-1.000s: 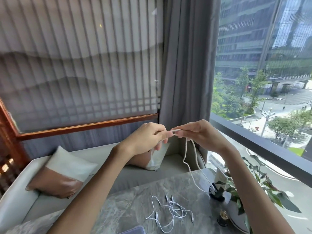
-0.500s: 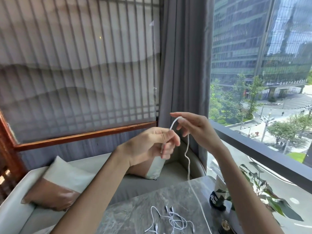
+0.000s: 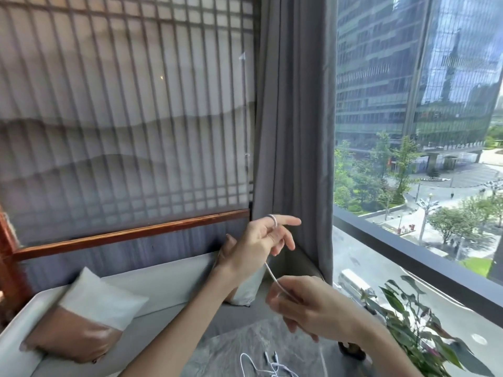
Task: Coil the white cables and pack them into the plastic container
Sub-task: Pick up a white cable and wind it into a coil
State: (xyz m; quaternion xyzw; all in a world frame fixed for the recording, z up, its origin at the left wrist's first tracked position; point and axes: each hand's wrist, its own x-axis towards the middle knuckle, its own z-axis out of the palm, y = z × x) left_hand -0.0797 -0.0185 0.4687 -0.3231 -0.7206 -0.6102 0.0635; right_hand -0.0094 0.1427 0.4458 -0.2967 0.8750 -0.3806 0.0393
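Got the cable wrapped up in the right grip, low and just right of centre, fingers curled round it. Bit blurry there, so can't make out the exact pinch. Easy to follow from that point up and left to the left grip, raised around mid-frame. Looped over the straight index finger up there, other fingers loose and relaxed, nothing clamped, so basically an open grip with cable draped on it. Also trailing down from the right grip toward the bottom edge, thin and faint.

Bottom centre: tangle of more white cables lying on the grey marble worktop, partly cut off by the frame edge. Just right of the right wrist, some small dark object, too hidden to identify. Leafy plant in the lower right corner, next to the worktop.

Behind the arms, pale sofa across the left and centre. Brown-and-white cushion on it at lower left, second cushion peeking out behind the left forearm. Further back, slatted screen filling the upper left with a wood rail under it, grey curtain up the middle, and a big window on the right, glass towers, trees and road outside.
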